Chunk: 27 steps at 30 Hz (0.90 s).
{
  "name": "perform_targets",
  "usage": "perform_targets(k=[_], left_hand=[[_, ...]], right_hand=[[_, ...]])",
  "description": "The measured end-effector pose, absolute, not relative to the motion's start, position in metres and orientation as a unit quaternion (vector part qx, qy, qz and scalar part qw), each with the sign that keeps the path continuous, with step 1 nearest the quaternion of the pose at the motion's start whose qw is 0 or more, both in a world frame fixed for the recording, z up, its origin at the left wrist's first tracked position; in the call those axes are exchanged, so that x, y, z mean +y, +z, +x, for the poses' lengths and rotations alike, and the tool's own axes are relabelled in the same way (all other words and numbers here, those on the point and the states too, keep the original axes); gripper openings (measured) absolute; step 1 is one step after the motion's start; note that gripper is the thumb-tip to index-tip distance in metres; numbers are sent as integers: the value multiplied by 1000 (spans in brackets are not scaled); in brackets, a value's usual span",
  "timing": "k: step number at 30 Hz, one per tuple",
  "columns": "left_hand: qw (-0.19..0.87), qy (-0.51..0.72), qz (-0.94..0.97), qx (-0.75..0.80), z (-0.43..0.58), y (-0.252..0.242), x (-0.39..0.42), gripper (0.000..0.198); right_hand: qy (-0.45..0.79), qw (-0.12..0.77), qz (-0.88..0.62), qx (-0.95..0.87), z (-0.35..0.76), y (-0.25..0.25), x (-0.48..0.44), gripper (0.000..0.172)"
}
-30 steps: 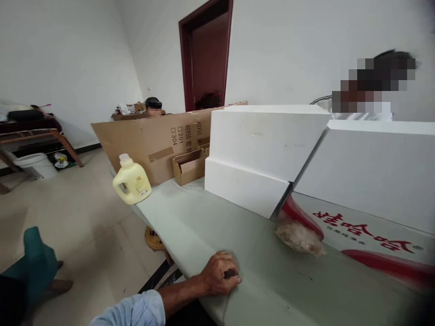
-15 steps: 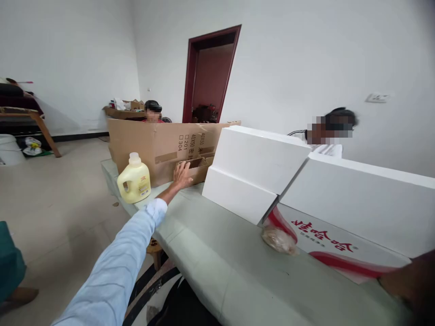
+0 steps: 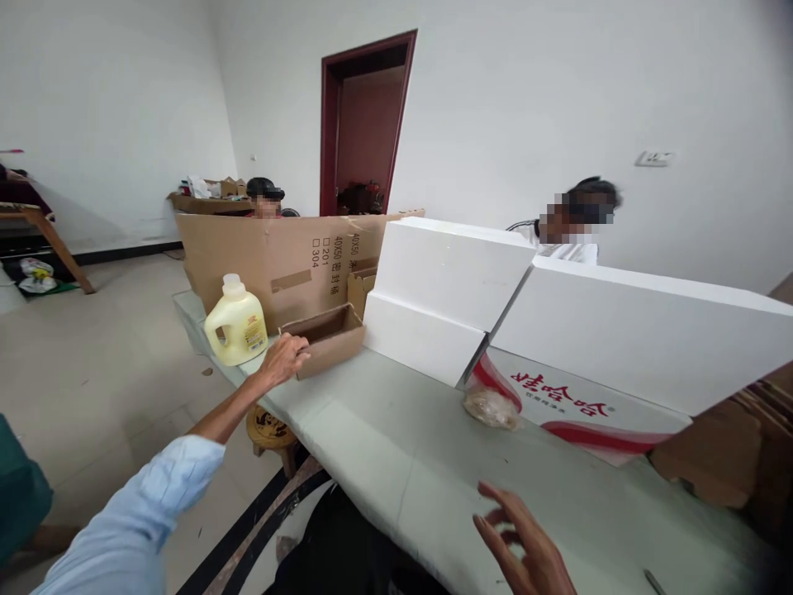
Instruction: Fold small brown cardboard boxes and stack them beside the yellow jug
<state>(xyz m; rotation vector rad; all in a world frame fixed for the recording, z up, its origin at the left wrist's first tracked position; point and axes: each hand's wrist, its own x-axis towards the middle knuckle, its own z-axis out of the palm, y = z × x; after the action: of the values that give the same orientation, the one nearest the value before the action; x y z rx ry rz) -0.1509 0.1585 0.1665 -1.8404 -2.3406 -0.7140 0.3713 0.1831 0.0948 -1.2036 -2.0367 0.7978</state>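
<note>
My left hand grips the near left end of a small open-topped cardboard box, its fingers bent over the rim. The box sits on the green-covered table, and its inside looks dark. Just left of that hand stands a pale yellow detergent jug with a white cap. Over the near part of the table, my right hand is open with fingers apart and nothing in them. A crumpled clear plastic bag lies farther back, against a red-and-white printed carton.
A big brown cardboard panel and stacked white boxes line the table's far side. Two people are behind them. Brown cardboard pieces lie at right. A wooden stool stands beneath the table's left edge.
My left hand has drawn the small cardboard box nearer, away from the brown panel. My right hand has come into view, open, above the near table. The view has shifted slightly right.
</note>
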Motion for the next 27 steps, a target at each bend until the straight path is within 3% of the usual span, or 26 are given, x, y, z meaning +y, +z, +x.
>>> perform_targets(k=[3,7,9,12,13,18,20,23,27], left_hand=[[9,-237,-691,-683,-101,158,113,13],[-66,-293,-805,-512,-43,164,87,21],[-92,-291,-827,-472,-27,171,83,21],[-87,-307,-830,-458,-22,174,81,10],[-70,-329,-818,-466,-23,172,80,17],[16,-367,-762,-533,-38,142,76,106],[41,-338,-762,-551,-41,126,73,127],[93,-264,-793,-541,-36,108,65,133],[107,-173,-861,-467,-26,97,58,125]], right_hand=[[314,309,-425,-791,336,109,203,71],[374,297,-324,-817,302,116,214,115],[394,293,-290,-821,299,117,212,124],[392,289,-287,-825,307,115,205,120],[390,288,-292,-824,310,114,203,118],[390,299,-314,-812,319,108,200,121],[419,321,-335,-780,319,110,204,125],[520,334,-395,-680,321,118,213,112],[681,176,-464,-538,328,126,228,74]])
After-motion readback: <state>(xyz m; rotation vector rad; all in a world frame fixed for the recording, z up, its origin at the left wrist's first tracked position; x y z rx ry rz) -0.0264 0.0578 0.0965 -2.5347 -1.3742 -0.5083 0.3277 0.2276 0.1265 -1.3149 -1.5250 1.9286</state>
